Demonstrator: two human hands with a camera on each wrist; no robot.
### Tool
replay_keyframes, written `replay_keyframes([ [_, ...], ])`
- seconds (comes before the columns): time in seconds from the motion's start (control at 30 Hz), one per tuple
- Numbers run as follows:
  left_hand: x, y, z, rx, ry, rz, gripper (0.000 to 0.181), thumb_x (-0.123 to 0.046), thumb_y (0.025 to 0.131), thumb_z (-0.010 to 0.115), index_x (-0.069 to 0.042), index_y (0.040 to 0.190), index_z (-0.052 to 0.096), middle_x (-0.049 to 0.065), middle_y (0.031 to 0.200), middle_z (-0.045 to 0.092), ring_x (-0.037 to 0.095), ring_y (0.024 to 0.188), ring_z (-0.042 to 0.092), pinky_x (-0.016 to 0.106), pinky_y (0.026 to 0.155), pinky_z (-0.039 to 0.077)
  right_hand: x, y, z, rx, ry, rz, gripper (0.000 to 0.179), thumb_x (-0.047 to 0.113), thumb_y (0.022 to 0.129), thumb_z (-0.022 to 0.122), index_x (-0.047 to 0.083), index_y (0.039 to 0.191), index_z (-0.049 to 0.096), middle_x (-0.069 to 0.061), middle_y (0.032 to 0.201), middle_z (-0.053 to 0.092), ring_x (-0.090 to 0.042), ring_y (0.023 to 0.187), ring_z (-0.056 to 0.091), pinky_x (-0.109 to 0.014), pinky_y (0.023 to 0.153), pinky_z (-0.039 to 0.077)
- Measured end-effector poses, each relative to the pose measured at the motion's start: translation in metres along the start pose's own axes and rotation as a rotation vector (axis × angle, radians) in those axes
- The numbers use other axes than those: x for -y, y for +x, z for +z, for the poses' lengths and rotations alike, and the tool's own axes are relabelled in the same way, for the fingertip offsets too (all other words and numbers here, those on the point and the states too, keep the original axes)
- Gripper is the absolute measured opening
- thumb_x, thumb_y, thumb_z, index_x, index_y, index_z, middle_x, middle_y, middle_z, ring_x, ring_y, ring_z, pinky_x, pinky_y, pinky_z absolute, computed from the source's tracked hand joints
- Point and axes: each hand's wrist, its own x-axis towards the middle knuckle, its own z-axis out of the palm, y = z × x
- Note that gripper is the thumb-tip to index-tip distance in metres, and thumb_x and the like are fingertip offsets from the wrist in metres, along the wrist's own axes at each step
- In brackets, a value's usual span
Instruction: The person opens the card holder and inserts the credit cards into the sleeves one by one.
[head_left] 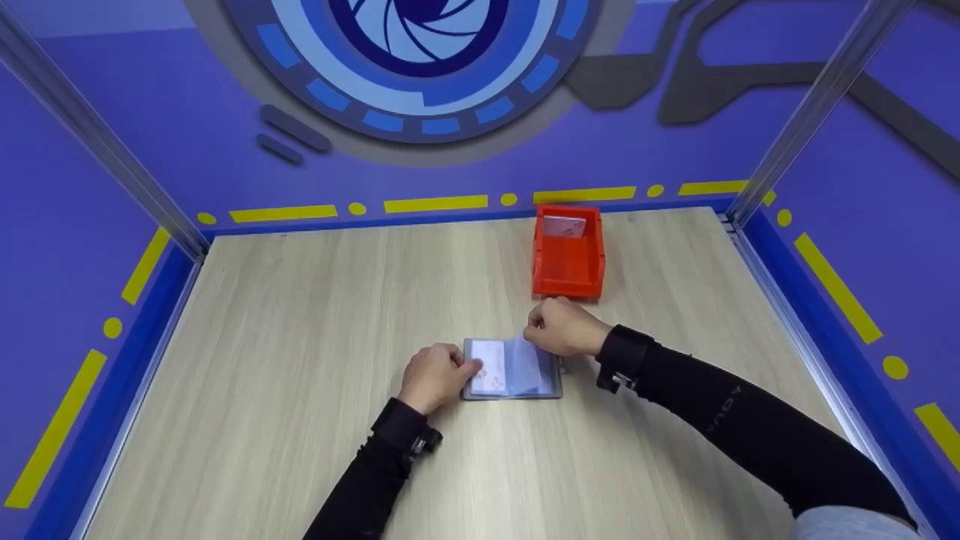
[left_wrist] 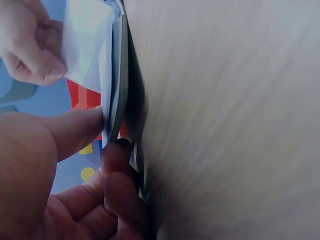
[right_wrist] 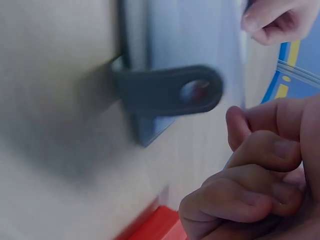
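Observation:
A card holder (head_left: 556, 394) with a grey cover lies opened out on the table, clear plastic sleeves inside. A white card (head_left: 489, 358) with pinkish marks fills the left-hand sleeve. My left hand (head_left: 433, 376) pinches the left edge of the holder, thumb on top and fingers beneath, as the left wrist view shows. Between thumb and fingertip, my right hand (head_left: 562, 328) pinches the upper corner of a clear sleeve (head_left: 529, 369), lifted above the right half. In the right wrist view a dark snap strap (right_wrist: 155, 95) with a round hole sticks out from the cover.
A red bin (head_left: 568, 289) stands behind the holder at the back right, with a pinkish-white card (head_left: 564, 226) leaning at its far end. The wood-grain table (head_left: 315, 322) is enclosed by blue-purple panels (head_left: 465, 176) at the back and sides.

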Motion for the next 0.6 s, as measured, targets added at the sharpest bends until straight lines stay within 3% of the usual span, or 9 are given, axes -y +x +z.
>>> replay_keyframes([
  [0.33,0.000,-0.001,0.001,-0.013,-0.014,0.016,0.031,-0.038,0.100,0.079,-0.018,0.080,0.069,-0.010,0.069,0.054,0.012,0.063,0.051,0.030,0.060,0.036,0.026,0.011,0.005,0.034,0.109,0.051,0.031,0.029,0.103,0.067,0.003,0.093,0.082,0.005,0.070,0.055,-0.016,0.070,0.053,-0.030,0.063,0.038],
  [0.6,0.001,0.000,0.000,-0.018,-0.007,0.023,0.030,-0.038,0.100,0.078,-0.019,0.078,0.069,-0.009,0.068,0.057,0.013,0.062,0.052,0.031,0.060,0.037,0.037,0.025,0.018,0.017,0.134,-0.010,0.035,0.024,0.099,0.068,0.014,0.066,0.066,0.009,0.058,0.047,-0.011,0.056,0.042,-0.026,0.055,0.029],
])
